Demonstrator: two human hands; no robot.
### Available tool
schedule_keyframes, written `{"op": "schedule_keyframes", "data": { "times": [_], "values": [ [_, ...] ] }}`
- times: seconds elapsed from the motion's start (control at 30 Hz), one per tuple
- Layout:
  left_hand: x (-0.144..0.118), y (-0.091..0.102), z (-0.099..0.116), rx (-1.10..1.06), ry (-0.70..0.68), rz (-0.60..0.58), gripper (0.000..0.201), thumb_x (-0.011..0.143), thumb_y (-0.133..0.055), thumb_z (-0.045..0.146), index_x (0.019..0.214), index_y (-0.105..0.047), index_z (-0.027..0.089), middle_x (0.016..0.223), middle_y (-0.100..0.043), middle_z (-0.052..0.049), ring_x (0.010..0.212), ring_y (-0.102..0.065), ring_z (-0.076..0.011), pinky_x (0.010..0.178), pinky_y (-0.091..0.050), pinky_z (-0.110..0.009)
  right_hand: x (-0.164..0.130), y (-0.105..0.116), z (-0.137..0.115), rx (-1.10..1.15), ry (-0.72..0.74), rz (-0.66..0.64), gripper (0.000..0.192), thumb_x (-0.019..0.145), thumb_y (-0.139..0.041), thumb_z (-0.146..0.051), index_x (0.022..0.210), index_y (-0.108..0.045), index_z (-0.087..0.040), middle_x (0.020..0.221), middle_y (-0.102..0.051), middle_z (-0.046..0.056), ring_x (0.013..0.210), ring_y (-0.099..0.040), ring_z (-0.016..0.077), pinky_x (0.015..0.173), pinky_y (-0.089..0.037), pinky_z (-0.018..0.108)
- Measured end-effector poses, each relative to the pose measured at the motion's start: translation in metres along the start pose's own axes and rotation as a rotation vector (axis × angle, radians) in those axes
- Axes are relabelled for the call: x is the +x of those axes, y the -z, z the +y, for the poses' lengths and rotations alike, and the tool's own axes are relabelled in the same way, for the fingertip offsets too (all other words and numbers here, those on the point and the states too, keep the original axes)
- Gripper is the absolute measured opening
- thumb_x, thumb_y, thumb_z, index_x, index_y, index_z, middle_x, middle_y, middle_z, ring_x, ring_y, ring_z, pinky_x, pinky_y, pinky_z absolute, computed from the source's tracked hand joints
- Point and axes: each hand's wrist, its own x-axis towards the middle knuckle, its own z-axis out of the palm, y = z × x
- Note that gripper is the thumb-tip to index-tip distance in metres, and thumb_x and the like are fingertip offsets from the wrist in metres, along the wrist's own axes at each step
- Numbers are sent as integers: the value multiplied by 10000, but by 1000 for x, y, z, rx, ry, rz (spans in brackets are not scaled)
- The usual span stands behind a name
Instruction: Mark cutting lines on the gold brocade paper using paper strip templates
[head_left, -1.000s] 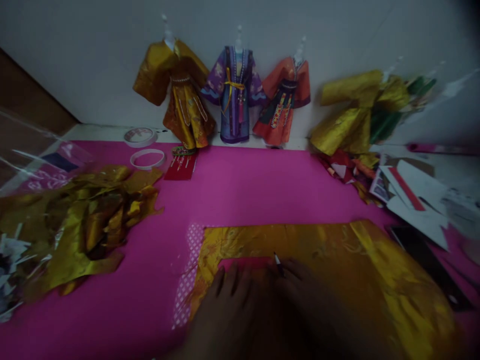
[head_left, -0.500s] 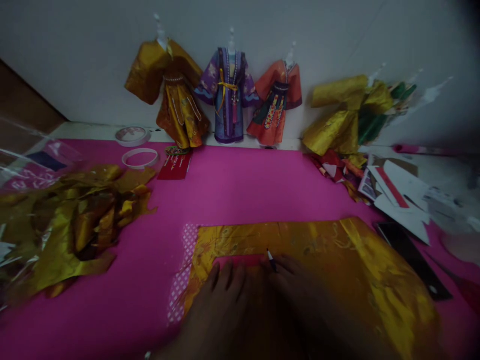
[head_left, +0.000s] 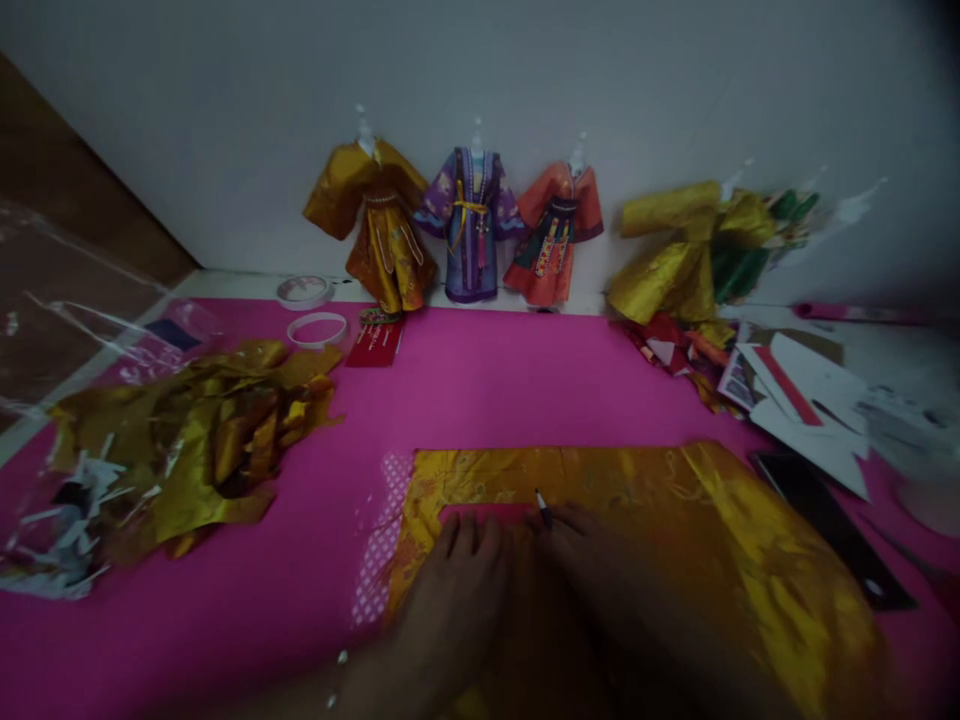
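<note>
Both hands press the gold fabric (head_left: 675, 520): left hand (head_left: 457, 590) flat, right hand (head_left: 592, 570) pinching a pen (head_left: 543, 508).

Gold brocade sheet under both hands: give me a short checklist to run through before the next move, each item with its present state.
1. Left hand flat on the red piece over the gold brocade sheet: ok.
2. Right hand gripping the pen, tip on the sheet: ok.
3. Sheet lying flat on the pink mat: ok at the far edge; the near part is hidden by the hands.
4. Gold scrap pile apart from the sheet: ok.
5. Black ruler off the sheet: cannot tell, it sits at the right edge.
6. Drawn line visible: cannot tell, dark and blurred.
</note>
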Motion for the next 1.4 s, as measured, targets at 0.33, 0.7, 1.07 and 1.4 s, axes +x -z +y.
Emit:
{"op": "schedule_keyframes", "data": {
  "times": [0.33,0.7,1.07,1.4],
  "values": [
    [18,15,10,55,73,-53,259,881,-497,81,1026,-712,96,936,-712,-135,874,-668,-269,760,-562,-410,8,11,-7,73,-41,-55,224,880,-470,-84,969,-614,-231,1047,-695,63,960,-622,235,902,-479,382],
    [17,23,16,-105,285,9,242,888,-489,79,837,-720,130,830,-704,-94,872,-665,-240,714,-533,-326,11,30,-13,144,-95,-95,256,892,-438,-85,967,-632,-234,1044,-695,61,939,-620,216,865,-478,344],
    [-8,-5,4,-176,242,54,443,920,-438,87,1342,-574,76,1314,-658,-138,1236,-575,-312,1117,-431,-515,21,27,-13,214,-248,-161,255,867,-456,-70,902,-663,-215,994,-703,63,859,-607,190,803,-481,304],
    [0,14,0,-190,245,-75,445,905,-426,48,1309,-585,148,1140,-679,-86,1030,-634,-251,860,-568,-382,22,49,-9,261,-228,-181,195,911,-499,-145,993,-662,-212,990,-663,60,861,-586,195,717,-404,288]
  ]
}}
